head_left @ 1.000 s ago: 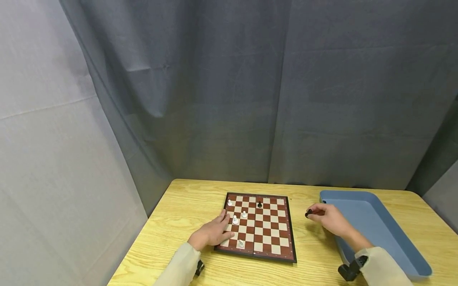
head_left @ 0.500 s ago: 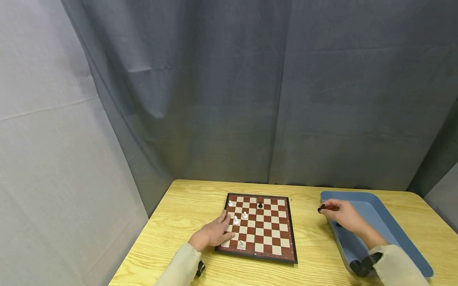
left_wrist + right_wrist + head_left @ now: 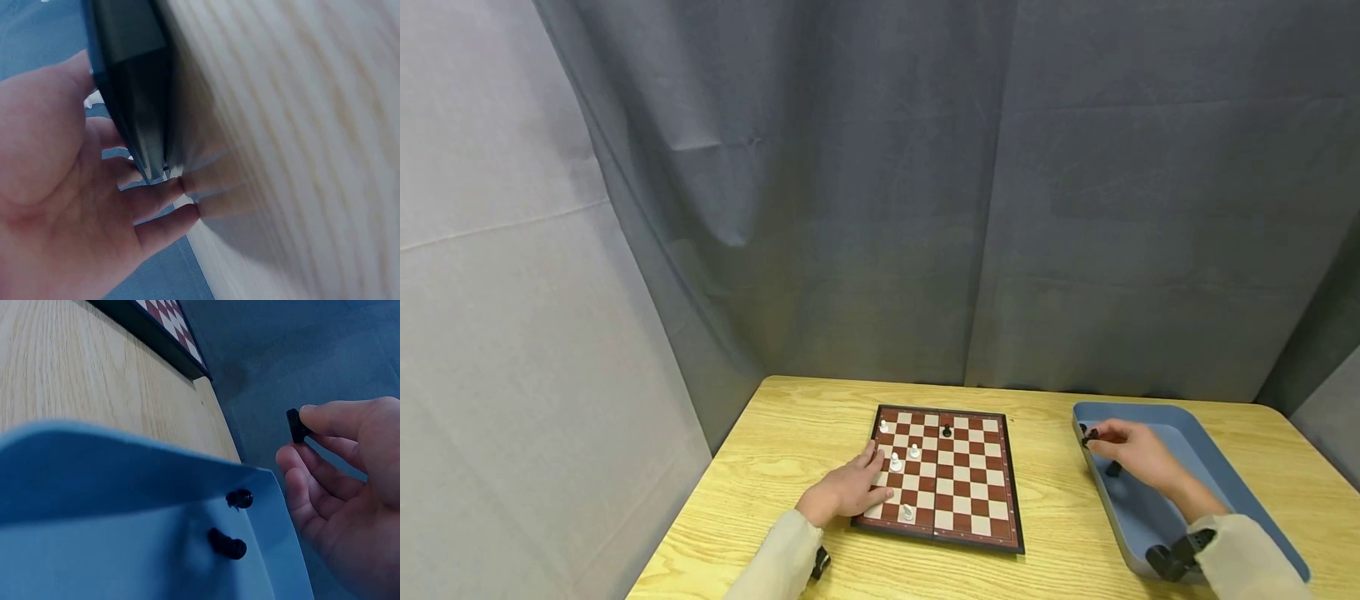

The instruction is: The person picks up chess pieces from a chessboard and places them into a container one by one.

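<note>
My left hand [image 3: 842, 490] rests along the left edge of a red-and-cream chessboard [image 3: 958, 500], its fingers fairly straight. The left wrist view shows that hand against the board's dark side [image 3: 134, 81], with fingertips touching the tabletop. Between thumb and fingers, my right hand [image 3: 1138, 454] pinches a black chess piece [image 3: 295, 426] above the left side of a blue tray [image 3: 1182, 446]. Its exact kind cannot be told. Inside the tray lie a black chess piece [image 3: 240, 499] and another black chess piece [image 3: 228, 544].
Several white chess pieces, among them a white pawn-like piece [image 3: 896, 462], stand on the board's left half. One black chess piece [image 3: 947, 431] stands near its far side. Wooden tabletop [image 3: 1048, 500] separates board and tray. A grey curtain [image 3: 880, 208] hangs behind the table.
My right hand has moved right, from above the tabletop beside the tray to over the tray, with the black chess piece still pinched. My left hand has stayed put on the board.
</note>
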Demonstrator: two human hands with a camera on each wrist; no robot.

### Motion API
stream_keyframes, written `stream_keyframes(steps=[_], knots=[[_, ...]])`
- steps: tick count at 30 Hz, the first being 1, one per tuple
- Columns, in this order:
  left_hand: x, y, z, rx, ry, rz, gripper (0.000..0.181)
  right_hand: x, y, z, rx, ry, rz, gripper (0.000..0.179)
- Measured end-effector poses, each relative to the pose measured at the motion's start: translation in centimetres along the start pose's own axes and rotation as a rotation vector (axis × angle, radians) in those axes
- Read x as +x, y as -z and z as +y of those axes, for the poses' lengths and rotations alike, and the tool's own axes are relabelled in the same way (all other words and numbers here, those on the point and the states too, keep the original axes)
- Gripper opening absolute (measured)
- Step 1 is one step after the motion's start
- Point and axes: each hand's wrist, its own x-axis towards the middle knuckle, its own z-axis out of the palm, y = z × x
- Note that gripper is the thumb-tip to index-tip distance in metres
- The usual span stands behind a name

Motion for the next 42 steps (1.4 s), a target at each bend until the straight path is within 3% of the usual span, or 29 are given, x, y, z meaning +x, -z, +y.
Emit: stream_keyframes(steps=[7, 19, 27, 30, 39, 42], knots=[[0.0, -0.1, 0.1, 0.000, 0.004, -0.010, 0.073, -0.1, 0.6, 1.5, 0.012, -0.014, -0.001, 0.029], [0.0, -0.1, -0.1, 0.005, 0.002, -0.009, 0.073, 0.3, 1.6, 2.8, -0.061, -0.034, 0.024, 0.032], [0.2, -0.1, -0.2, 0.014, 0.000, -0.016, 0.073, 1.1, 1.7, 6.5, -0.048, -0.011, 0.063, 0.030], [0.2, -0.1, -0.1, 0.016, 0.000, -0.013, 0.074, 1.3, 1.9, 7.5, -0.093, -0.020, 0.082, 0.031], [0.2, -0.1, -0.1, 0.014, 0.000, -0.015, 0.074, 0.1, 2.7, 5.2, -0.149, -0.076, 0.094, 0.032], [0.2, -0.2, -0.2, 0.012, 0.001, -0.013, 0.074, -0.2, 2.9, 4.8, -0.153, -0.061, 0.071, 0.033]])
